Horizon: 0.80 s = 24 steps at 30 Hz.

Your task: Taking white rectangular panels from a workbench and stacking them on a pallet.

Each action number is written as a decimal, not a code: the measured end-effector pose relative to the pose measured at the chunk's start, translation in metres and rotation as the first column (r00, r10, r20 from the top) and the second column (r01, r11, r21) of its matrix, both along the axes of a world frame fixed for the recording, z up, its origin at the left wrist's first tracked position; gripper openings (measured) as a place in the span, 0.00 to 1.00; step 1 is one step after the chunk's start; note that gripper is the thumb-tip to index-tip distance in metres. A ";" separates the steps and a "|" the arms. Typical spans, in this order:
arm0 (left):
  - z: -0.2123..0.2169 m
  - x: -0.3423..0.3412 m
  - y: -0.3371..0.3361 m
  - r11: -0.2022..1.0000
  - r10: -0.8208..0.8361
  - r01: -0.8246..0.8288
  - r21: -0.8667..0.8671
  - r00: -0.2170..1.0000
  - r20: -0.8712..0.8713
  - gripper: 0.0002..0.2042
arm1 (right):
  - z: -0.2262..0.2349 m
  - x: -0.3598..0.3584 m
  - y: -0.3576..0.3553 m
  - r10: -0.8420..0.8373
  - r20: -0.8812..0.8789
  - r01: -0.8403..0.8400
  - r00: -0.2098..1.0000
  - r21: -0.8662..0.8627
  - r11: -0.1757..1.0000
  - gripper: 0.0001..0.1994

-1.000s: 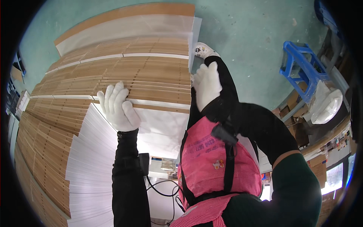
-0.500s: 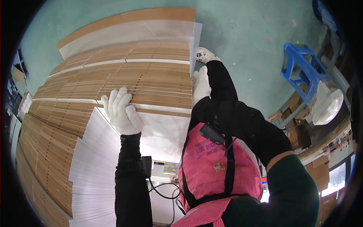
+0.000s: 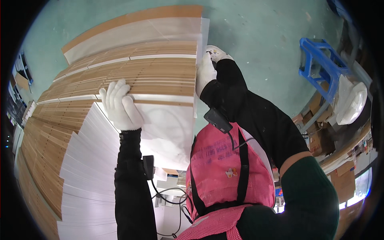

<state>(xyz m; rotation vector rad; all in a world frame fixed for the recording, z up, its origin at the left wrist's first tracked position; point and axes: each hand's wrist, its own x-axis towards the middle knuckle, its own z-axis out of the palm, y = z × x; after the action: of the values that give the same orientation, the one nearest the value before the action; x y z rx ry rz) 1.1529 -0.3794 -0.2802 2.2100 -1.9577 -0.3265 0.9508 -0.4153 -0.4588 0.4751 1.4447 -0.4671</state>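
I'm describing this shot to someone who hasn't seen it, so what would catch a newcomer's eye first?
First the tall stack of flat brown and white sheets that fills the left and centre, seen from above. Next the two white-gloved hands on it: the left hand lies on the top sheets near the middle, the right hand presses on the stack's right edge. Then the pink checked apron low in the centre, and a blue plastic stool on the green floor at the right.

My gloved left hand [image 3: 120, 106] lay flat, fingers together, on the stacked sheets' [image 3: 152, 76] front face. My gloved right hand [image 3: 205, 73] pressed that stack's right edge, black-sleeved arm bent.
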 end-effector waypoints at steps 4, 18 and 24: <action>0.004 -0.001 0.008 0.998 0.016 -0.019 -0.054 0.999 -0.050 0.15 | 0.072 -0.035 -0.001 -0.377 0.285 0.371 0.881 0.075 0.925 0.31; 0.100 -0.117 0.019 0.953 -0.269 0.245 -0.181 0.955 -0.123 0.22 | 0.407 -0.211 -0.010 -0.181 0.638 0.663 0.749 -0.720 0.208 0.39; 0.234 -0.347 0.067 0.707 0.132 0.700 -0.099 -0.268 -0.954 0.42 | 0.444 -0.292 0.019 -0.223 0.750 0.723 0.623 -0.660 -0.201 0.40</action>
<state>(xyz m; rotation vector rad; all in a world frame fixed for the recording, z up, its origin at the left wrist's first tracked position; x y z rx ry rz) 0.8058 -0.3127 -0.0458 0.4417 -1.2037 -2.1712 0.6592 -0.3967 -0.0152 -0.1059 0.0848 -1.8390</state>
